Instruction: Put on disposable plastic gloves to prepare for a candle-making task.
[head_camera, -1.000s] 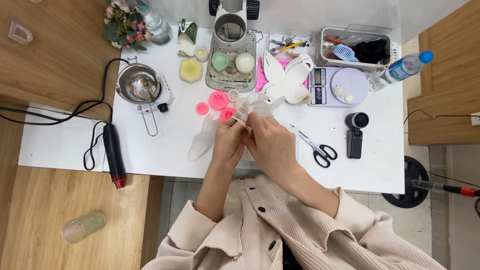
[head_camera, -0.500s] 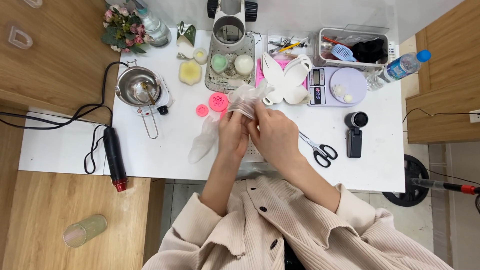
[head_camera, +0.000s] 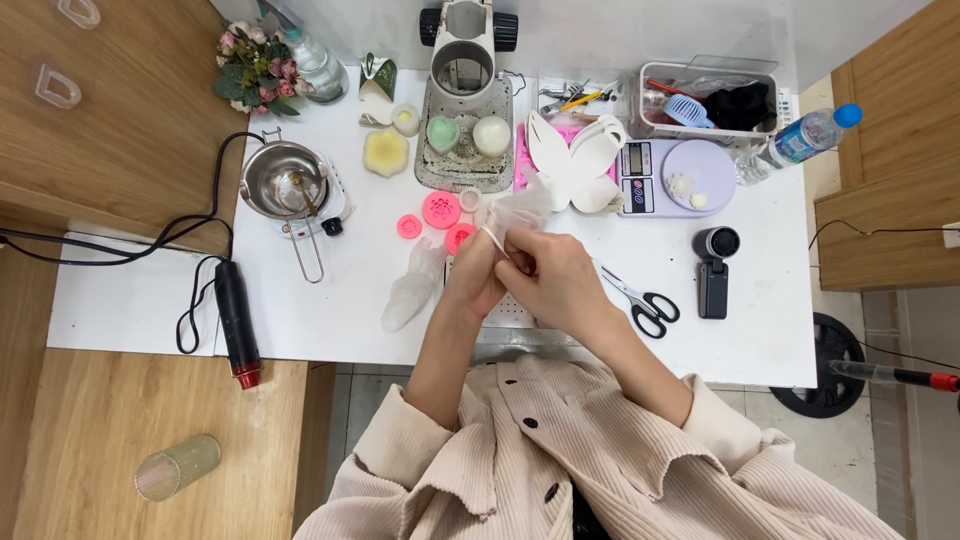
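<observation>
Head view: both hands meet over the white table (head_camera: 330, 310) — the left hand (head_camera: 475, 280) and right hand (head_camera: 550, 280) are pinched together on a thin stick (head_camera: 492, 240) and a crumpled clear bag (head_camera: 515, 208), held just above the tabletop. Pink moulds (head_camera: 440, 210) lie just beyond the fingers, another clear bag (head_camera: 410, 290) lies left of the wrist, and scissors (head_camera: 645, 302) — apart — lie to the right.

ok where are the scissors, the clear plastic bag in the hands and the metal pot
scissors (head_camera: 648, 304), head view, on the black handles
clear plastic bag (head_camera: 515, 207), head view, on the bunched top above the fingers
metal pot (head_camera: 282, 180), head view, on its inner bowl
</observation>
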